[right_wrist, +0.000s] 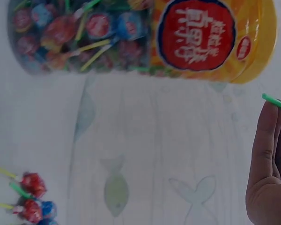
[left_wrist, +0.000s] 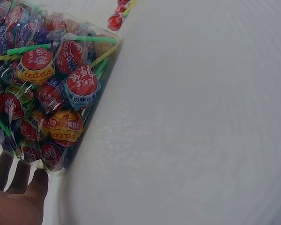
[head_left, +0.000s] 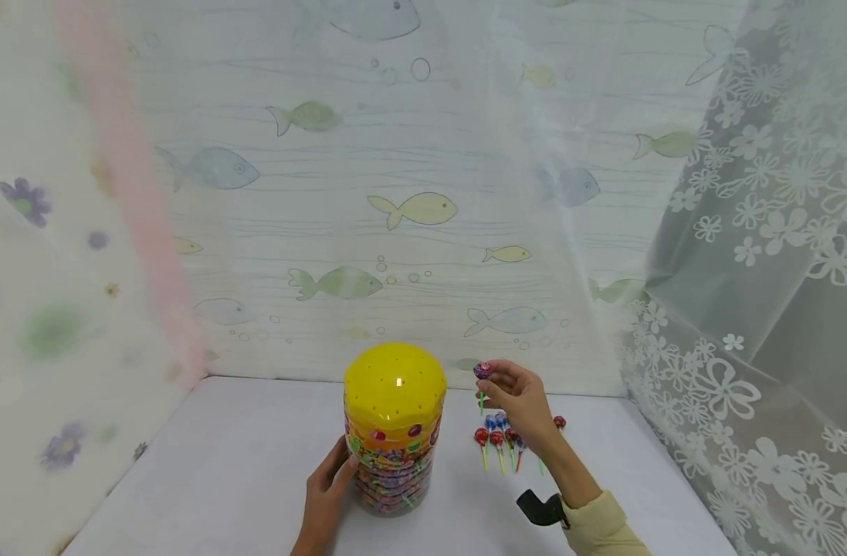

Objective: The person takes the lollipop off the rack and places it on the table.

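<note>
A tall clear jar (head_left: 394, 480) full of wrapped lollipops, with a yellow lid (head_left: 395, 378), stands upright on the white table. My left hand (head_left: 328, 488) rests against its left side, thumb toward the front. In the left wrist view the fingertips (left_wrist: 38, 180) of that hand meet the jar's edge, fingers extended. To the right of the jar, my right hand (head_left: 523, 398) pinches a lollipop (head_left: 482, 371) by its green stick, purple-and-red head up. The right wrist view shows the stick (right_wrist: 275, 101) at the fingertips, the candy head out of frame.
Several loose lollipops (head_left: 496, 439) with red or blue heads lie on the table (head_left: 256, 463) below my right hand. A black curved object (head_left: 540, 508) sits at the right sleeve's cuff. Fish-patterned curtain (head_left: 423, 255) hangs behind, and flowered sheets flank both sides.
</note>
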Tool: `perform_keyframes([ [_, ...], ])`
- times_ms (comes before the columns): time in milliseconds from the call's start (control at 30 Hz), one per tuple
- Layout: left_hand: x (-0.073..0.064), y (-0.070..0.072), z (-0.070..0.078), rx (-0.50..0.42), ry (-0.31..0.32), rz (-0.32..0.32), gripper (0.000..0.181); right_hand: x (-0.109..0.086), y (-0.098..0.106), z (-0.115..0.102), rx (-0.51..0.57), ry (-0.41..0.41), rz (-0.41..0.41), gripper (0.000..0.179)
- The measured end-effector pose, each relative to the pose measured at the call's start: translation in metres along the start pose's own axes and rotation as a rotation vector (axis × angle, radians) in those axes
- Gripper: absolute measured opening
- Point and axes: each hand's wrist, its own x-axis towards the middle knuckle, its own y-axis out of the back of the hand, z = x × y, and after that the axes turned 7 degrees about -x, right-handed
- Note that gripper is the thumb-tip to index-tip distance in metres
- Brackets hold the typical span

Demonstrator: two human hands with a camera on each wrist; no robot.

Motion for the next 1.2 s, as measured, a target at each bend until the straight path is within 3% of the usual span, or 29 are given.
perform_keyframes([
  [167, 0.001, 0.000, 0.000, -0.014, 0.009, -0.002, 0.065, -0.012, 0.018, 0.027, -0.021, -0.109, 0.035, 0.035],
  [367, 0.002, 0.000, 0.000, -0.022, 0.032, -0.003, 0.068, -0.026, 0.041, 0.059, -0.086, -0.176, 0.077, 0.037],
  [567, 0.002, 0.000, 0.000, -0.020, 0.036, -0.005, 0.069, -0.041, 0.068, 0.086, -0.195, -0.312, 0.158, 0.042],
  [867, 0.001, 0.000, 0.002, -0.018, 0.027, 0.006, 0.070, -0.058, 0.108, 0.112, -0.354, -0.480, 0.204, 0.040],
  [1200, 0.002, -0.002, -0.001, -0.051, 0.040, 0.013, 0.072, -0.054, 0.122, 0.131, -0.514, -0.607, 0.181, 0.036],
])
